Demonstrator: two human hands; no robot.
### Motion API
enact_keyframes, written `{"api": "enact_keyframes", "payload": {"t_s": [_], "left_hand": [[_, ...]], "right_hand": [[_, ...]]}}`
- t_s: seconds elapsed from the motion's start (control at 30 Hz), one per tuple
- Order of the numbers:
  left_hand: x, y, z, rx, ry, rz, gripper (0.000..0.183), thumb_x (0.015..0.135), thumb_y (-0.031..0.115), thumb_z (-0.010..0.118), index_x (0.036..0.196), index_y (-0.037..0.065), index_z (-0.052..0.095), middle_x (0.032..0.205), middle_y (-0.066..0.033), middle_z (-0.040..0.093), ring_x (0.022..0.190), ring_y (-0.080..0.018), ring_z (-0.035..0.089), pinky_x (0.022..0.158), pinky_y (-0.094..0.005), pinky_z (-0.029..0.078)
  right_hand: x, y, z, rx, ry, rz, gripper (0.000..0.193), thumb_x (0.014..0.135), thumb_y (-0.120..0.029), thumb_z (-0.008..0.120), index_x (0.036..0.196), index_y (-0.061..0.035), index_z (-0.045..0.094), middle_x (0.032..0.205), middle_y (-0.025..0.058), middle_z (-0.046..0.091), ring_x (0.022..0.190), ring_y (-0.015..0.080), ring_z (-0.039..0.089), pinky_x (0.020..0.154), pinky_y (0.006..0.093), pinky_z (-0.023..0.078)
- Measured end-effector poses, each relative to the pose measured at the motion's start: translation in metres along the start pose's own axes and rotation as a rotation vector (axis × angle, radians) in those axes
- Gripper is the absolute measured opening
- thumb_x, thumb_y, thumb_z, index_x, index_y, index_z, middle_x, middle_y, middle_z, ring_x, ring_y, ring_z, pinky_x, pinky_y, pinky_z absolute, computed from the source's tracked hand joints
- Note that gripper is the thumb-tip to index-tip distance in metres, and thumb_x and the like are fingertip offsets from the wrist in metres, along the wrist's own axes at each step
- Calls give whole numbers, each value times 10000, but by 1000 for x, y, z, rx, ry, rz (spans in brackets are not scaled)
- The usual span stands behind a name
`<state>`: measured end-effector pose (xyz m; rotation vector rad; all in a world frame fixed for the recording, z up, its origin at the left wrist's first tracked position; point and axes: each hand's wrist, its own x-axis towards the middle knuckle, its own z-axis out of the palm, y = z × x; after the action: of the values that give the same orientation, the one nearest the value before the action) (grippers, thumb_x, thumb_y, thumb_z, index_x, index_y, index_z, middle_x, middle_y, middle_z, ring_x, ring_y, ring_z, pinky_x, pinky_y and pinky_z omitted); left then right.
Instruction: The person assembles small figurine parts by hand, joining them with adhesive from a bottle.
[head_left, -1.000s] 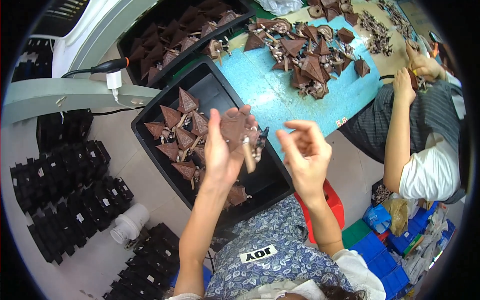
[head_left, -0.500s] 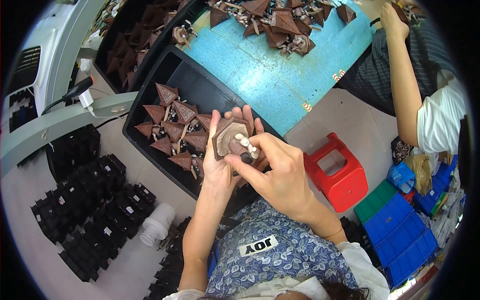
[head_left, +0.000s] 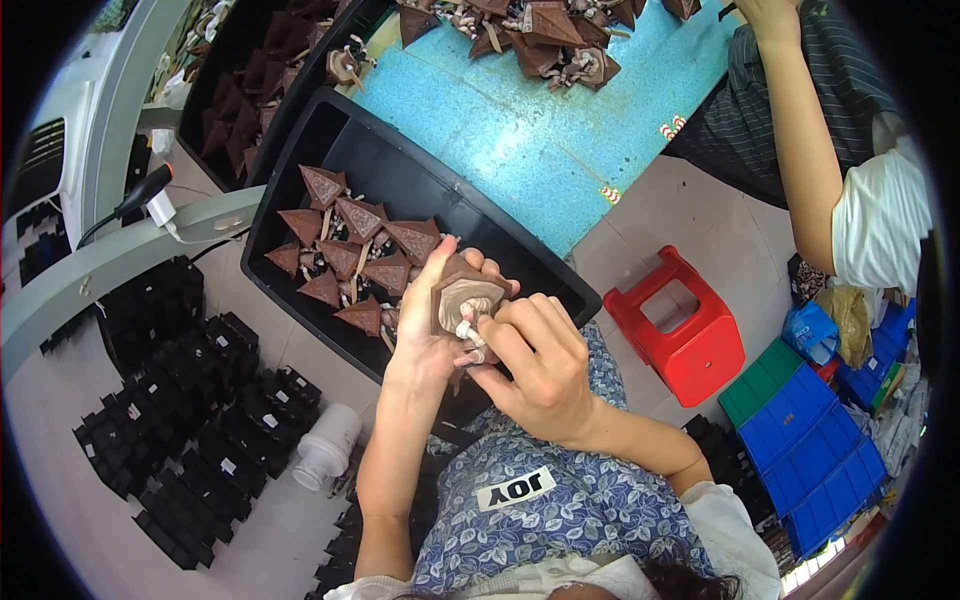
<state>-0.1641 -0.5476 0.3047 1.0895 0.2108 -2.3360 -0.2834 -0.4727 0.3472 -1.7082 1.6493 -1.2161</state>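
My left hand (head_left: 424, 318) holds a small brown figurine (head_left: 466, 292) with a hexagonal roof-like top, its pale hollow underside facing up. The fingers wrap round its far side. Little whitish and brown figure parts show in the middle of it. My right hand (head_left: 545, 368) is closed at its near edge, thumb and fingertips pinching the figure parts. Beyond my hands a black tray (head_left: 370, 150) contains several similar figurines with pointed brown roofs (head_left: 358, 215).
A blue-topped table (head_left: 480, 110) bears more figurines (head_left: 550, 22) at the back. To the right are a red stool (head_left: 690, 350), blue crates (head_left: 815, 440) and a co-worker's arm (head_left: 805, 140). Stacked black trays (head_left: 185, 420) and a white bucket (head_left: 330, 440) stand at the left.
The figurine has tilted and turned in my left hand, and both hands have come slightly nearer to me. My right fingers have shifted their pinch; the dark piece by them no longer shows.
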Motion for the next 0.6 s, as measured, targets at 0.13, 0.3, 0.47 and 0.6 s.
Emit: {"api": "enact_keyframes", "payload": {"t_s": [0.13, 0.3, 0.47, 0.6], "left_hand": [[0, 4, 7, 193, 143, 59, 316, 938, 354, 585, 818, 62, 582, 774, -89, 601, 740, -254, 614, 810, -396, 541], [5, 6, -3, 308, 166, 58, 402, 971, 424, 501, 842, 54, 587, 780, -129, 655, 747, -294, 678, 663, -376, 558], [7, -1, 1, 457, 308, 95, 448, 995, 439, 440, 830, 45, 578, 753, -138, 658, 686, -257, 666, 614, -346, 540], [22, -9, -21, 658, 468, 130, 493, 1028, 437, 333, 861, 34, 564, 756, -135, 660, 612, -203, 620, 574, -321, 506]], "right_hand": [[-2, 13, -1, 17, -30, -28, 408, 558, -50, 796, 919, 28, 622, 826, 108, 565, 696, 270, 553, 603, 369, 425], [-4, 20, 1, 10, -38, -81, 408, 561, -62, 799, 920, 31, 630, 831, 103, 573, 690, 256, 555, 589, 357, 427], [-10, 32, 4, -11, -126, -147, 388, 565, -66, 795, 900, 31, 624, 825, 94, 571, 684, 249, 553, 585, 355, 431], [-9, 54, 11, -21, -230, -255, 312, 581, -54, 780, 825, 10, 597, 806, 95, 560, 683, 260, 550, 588, 361, 437]]}}
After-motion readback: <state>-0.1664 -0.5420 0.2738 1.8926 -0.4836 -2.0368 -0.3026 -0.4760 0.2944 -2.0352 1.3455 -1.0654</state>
